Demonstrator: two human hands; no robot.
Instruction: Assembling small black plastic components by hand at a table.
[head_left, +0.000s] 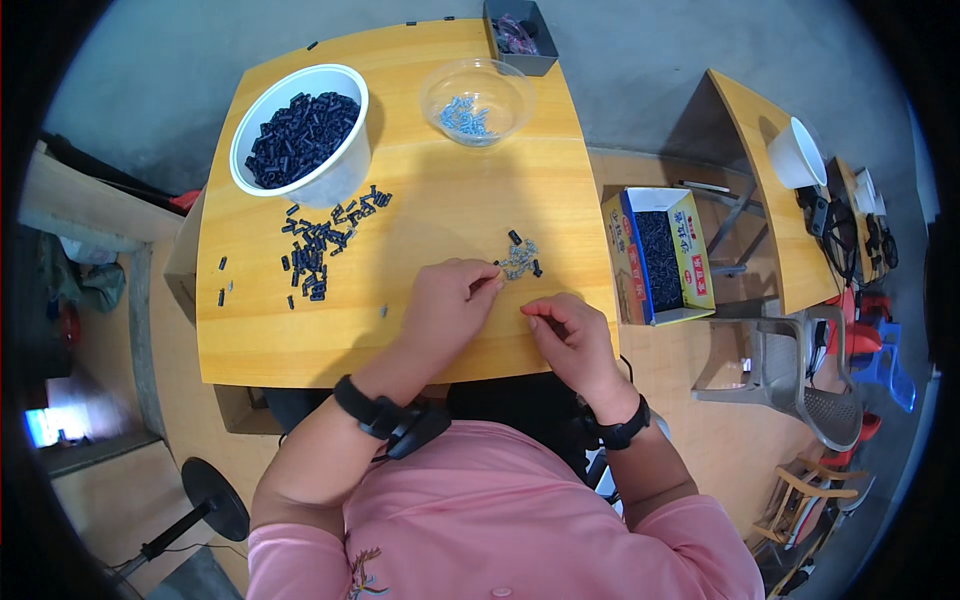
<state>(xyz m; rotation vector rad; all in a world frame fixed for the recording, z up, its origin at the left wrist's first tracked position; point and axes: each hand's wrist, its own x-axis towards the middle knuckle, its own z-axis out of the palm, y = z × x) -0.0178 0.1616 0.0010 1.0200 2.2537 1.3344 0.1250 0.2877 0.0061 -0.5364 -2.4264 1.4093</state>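
My left hand point(452, 302) is over the table, thumb and forefinger pinched together. A dark speck shows at those fingertips, too small to name. Just to the right, my right hand point(575, 340) has its thumb and forefinger drawn close together; whatever is between them, if anything, is too small to see. Beyond both hands lies a little pile of small silvery metal pieces point(519, 258). Small black parts lie beside it, one black part point(515, 238) at its far side. A larger scatter of black parts point(318, 240) spreads to the left of my hands.
A white bucket point(343, 178) full of black parts stands at the far left of the wooden table point(450, 210). Beside it is a clear bowl point(515, 100) with bluish-silver pieces. A dark box point(540, 62) sits at the far edge. Right, on the floor, stands an open carton point(630, 290) of dark pieces.
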